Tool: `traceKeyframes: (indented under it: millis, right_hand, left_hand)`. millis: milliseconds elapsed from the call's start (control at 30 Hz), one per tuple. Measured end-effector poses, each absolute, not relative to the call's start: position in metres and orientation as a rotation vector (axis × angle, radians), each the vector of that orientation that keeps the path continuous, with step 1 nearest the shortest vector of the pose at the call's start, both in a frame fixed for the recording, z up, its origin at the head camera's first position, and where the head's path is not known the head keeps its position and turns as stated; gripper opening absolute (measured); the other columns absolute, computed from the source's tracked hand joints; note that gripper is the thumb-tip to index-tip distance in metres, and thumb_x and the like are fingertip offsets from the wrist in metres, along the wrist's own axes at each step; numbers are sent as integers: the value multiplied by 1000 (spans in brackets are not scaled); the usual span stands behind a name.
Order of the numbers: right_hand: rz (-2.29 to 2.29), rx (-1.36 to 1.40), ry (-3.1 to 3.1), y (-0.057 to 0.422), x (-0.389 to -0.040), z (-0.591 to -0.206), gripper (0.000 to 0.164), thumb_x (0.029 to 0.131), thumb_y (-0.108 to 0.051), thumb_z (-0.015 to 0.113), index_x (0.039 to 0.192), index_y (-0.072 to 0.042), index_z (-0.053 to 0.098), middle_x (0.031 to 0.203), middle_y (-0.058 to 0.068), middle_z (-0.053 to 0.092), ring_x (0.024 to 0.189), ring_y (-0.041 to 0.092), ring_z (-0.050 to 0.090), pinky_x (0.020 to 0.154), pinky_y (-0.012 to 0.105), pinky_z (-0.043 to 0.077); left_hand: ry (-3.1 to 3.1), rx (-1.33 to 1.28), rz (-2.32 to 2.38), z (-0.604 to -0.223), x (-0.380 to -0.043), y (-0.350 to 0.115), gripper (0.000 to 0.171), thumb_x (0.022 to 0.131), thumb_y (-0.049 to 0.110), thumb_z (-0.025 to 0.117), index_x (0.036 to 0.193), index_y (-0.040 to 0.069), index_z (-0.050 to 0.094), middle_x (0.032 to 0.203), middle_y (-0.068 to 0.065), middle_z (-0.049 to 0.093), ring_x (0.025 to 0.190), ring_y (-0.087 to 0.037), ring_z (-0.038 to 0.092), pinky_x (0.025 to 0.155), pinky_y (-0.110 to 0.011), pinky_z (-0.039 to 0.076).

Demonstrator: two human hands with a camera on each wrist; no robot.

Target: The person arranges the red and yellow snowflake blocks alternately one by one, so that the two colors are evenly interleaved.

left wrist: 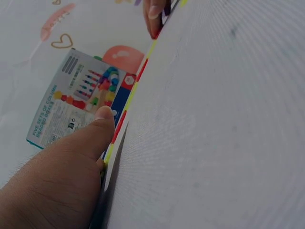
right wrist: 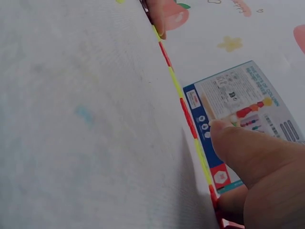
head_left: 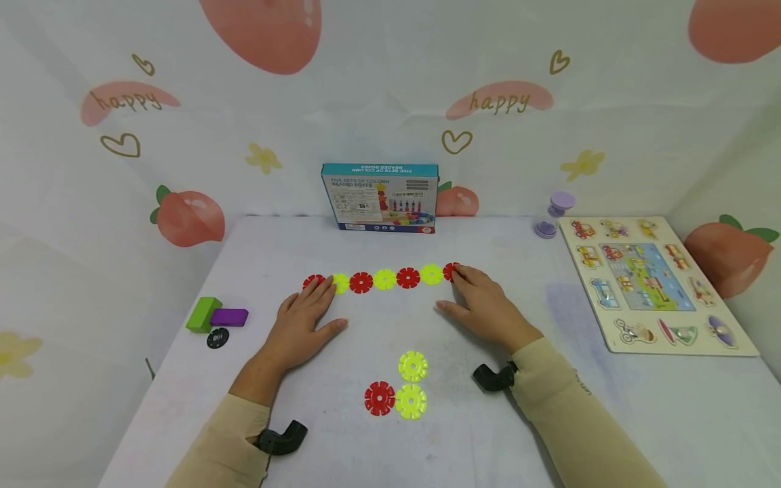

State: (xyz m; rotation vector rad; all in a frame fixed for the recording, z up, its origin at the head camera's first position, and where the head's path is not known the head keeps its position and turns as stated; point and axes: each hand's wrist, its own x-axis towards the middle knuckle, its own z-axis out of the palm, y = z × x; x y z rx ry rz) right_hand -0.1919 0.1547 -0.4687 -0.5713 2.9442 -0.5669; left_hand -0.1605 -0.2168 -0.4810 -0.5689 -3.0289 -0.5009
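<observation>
A row of notched plastic discs, red and yellow by turns, crosses the table in the head view, with a red disc (head_left: 361, 282) and a yellow disc (head_left: 432, 274) among them. My left hand (head_left: 305, 322) lies with its fingers extended over the red disc (head_left: 314, 278) at the row's left end, partly covering it. At the other end, my right hand (head_left: 488, 308) touches the last red disc (head_left: 450, 271) with its fingertips, thumb held apart. Nearer the front lie two loose yellow discs (head_left: 413, 366) and one red disc (head_left: 379, 398).
Behind the row stands a beaded-boxes carton (head_left: 381, 200). At left are a green block (head_left: 204, 315), a purple block (head_left: 229, 317) and a black round piece (head_left: 217, 337). A wooden puzzle board (head_left: 588, 285) lies at right, beside a purple spool-shaped object (head_left: 556, 211).
</observation>
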Motion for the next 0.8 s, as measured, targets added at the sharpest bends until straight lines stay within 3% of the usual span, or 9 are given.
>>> traceKeyframes:
  millis: [233,433,667,800]
  right_hand:
    - [-563,-572,2948,154,-191,-470,86,88,-62,54,147,-3,35,153,11,26,139,30,22,109,49,24]
    - [-782,-529,2914,154,-190,-462,82,89,-61,52,150,-10,33,152,9,28,138,30,23,108,53,25]
    - [-1661,-527,2468,154,-171,-421,48,99,-45,47,143,-27,42,136,-2,48,120,21,49,94,46,44]
    - [-1847,-635,2206,149,-152,-407,37,103,-29,43,140,-27,46,132,0,51,114,24,55,91,47,45]
  left_hand:
    - [-3042,-556,-486,-481,-159,-216,82,88,70,41,152,20,26,158,6,16,144,-21,7,109,-57,8]
    - [-3052,-542,-495,-482,-158,-216,83,88,70,40,153,21,26,158,8,15,144,-19,5,110,-57,7]
    - [-3048,-547,-488,-481,-159,-217,83,88,70,40,153,21,25,158,7,16,144,-20,6,109,-57,8]
    - [-3056,-540,-487,-481,-160,-216,83,88,70,41,153,22,25,158,7,15,144,-20,6,109,-58,8]
